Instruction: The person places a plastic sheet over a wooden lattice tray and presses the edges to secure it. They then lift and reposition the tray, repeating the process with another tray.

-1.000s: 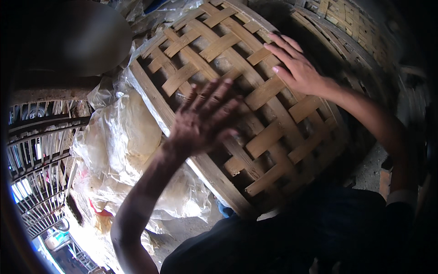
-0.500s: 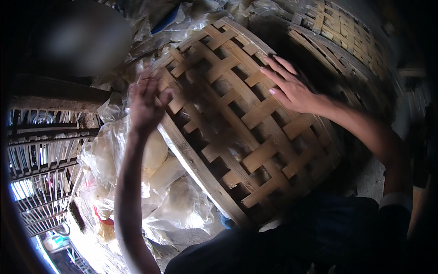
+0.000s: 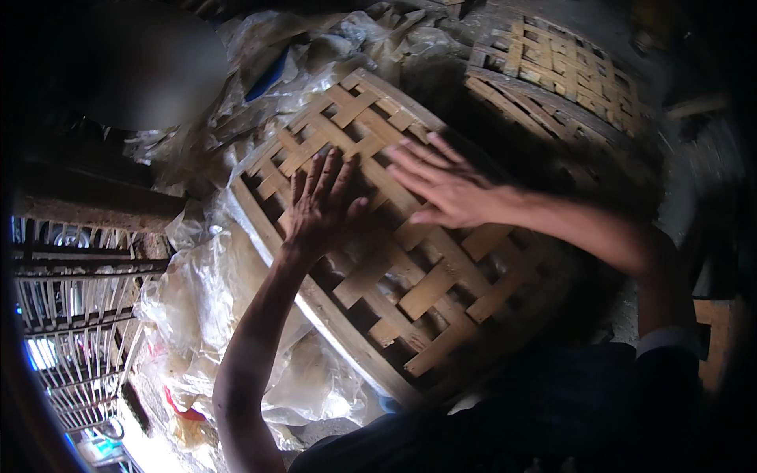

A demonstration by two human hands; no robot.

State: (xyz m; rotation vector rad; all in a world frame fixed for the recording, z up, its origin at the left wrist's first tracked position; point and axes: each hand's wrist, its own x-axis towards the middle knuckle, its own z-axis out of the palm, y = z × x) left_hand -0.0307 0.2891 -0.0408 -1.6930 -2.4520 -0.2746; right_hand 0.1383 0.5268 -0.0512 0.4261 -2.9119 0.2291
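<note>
A rectangular tray of woven flat slats in a wooden frame (image 3: 347, 344) lies slanted in front of me. My left hand (image 3: 317, 209) is over the left half of its weave, fingers stretched out and palm down. Further right, my right hand (image 3: 445, 183) is spread over the slats, its fingers pointing to the upper left and slightly blurred. Neither hand holds anything. Whether the palms press on the slats or hover just above them, I cannot tell.
Crumpled clear plastic bags (image 3: 209, 292) lie along the tray's left side, with more plastic sheeting (image 3: 339, 47) behind it. More woven trays (image 3: 564, 67) are stacked at the upper right. A slatted barrier (image 3: 75, 315) stands at the left.
Both hands have moved inward over the weave, the left to the right and the right to the left. The tray sits a little lower and further left in view.
</note>
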